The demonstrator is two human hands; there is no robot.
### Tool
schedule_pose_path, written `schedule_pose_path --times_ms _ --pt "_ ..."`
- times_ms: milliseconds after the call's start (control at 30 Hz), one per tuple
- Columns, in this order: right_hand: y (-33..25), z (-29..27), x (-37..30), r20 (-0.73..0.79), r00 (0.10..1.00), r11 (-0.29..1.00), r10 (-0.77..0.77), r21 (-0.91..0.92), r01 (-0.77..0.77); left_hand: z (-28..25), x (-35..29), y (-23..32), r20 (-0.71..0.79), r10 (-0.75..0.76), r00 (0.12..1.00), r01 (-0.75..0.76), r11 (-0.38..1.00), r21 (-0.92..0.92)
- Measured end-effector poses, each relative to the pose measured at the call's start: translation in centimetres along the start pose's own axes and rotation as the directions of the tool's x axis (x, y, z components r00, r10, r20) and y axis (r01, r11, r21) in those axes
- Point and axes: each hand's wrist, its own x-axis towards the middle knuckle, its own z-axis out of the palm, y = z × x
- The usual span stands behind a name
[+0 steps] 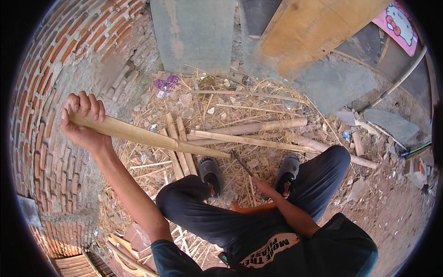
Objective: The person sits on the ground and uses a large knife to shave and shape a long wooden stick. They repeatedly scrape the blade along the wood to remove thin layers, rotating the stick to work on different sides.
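Observation:
My left hand (84, 121), raised at the far left, is wrapped round the upper end of a long split bamboo slat (152, 137). The slat slopes down to the right and ends between my shoes. Low between my knees, my right hand (263, 186) grips a knife (242, 163) with a dark, narrow blade. Its blade tip is by the slat's lower end; whether they touch, I cannot tell. The knife's handle is mostly hidden in my fist. Beneath the slat, several short bamboo strips (181, 152) lie side by side on the ground.
Bamboo poles (272, 125) and a longer strip (258, 141) lie beyond my shoes, amid straw and shavings (221, 108). A brick wall (60, 152) rises at the left. Boards (194, 37) lean at the back, with a pink panel (400, 28) at the far right.

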Motion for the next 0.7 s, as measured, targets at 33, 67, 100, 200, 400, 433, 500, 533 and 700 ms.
schedule_pose_path --times_ms 33,67,100,200,400,433,500,533,700 --pt "-1.0 0.4 -0.9 -0.031 0.999 0.996 -0.045 -0.074 0.043 0.5 -0.3 0.0 0.002 0.011 1.000 -0.011 1.000 -0.014" --pt "-2.1 0.4 -1.9 -0.058 0.994 0.986 -0.093 -0.147 0.084 1.2 -0.6 0.0 0.005 0.023 1.000 -0.023 0.999 -0.030" --pt "-3.8 0.5 -3.7 -0.081 0.987 0.967 -0.141 -0.223 0.120 1.6 -0.9 0.2 0.004 0.034 0.999 -0.033 0.998 -0.043" --pt "-8.7 -0.7 -9.0 -0.030 0.991 0.922 -0.127 -0.372 0.107 2.2 -0.4 0.4 0.080 -0.030 0.996 0.032 0.999 -0.029" --pt "-10.6 -3.1 -13.2 0.126 0.967 0.967 -0.223 -0.098 0.236 4.0 1.2 -0.8 -0.001 -0.044 0.999 0.043 0.991 0.125" --pt "-10.9 -2.9 -14.1 0.113 0.963 0.968 -0.246 -0.019 0.249 4.4 1.4 -1.1 -0.011 -0.040 0.999 0.041 0.990 0.135" --pt "-11.5 -1.9 -16.0 0.087 0.954 0.952 -0.288 0.137 0.275 5.6 1.7 -1.1 -0.003 -0.019 1.000 0.019 0.992 0.123" --pt "-11.8 -1.5 -16.6 0.087 0.952 0.941 -0.294 0.199 0.273 6.0 1.8 -1.1 0.024 -0.003 1.000 0.000 0.994 0.112" --pt "-14.7 1.8 -19.8 0.108 0.911 0.847 -0.399 0.423 0.321 8.4 2.2 -0.9 0.234 0.016 0.972 -0.008 0.999 -0.039"
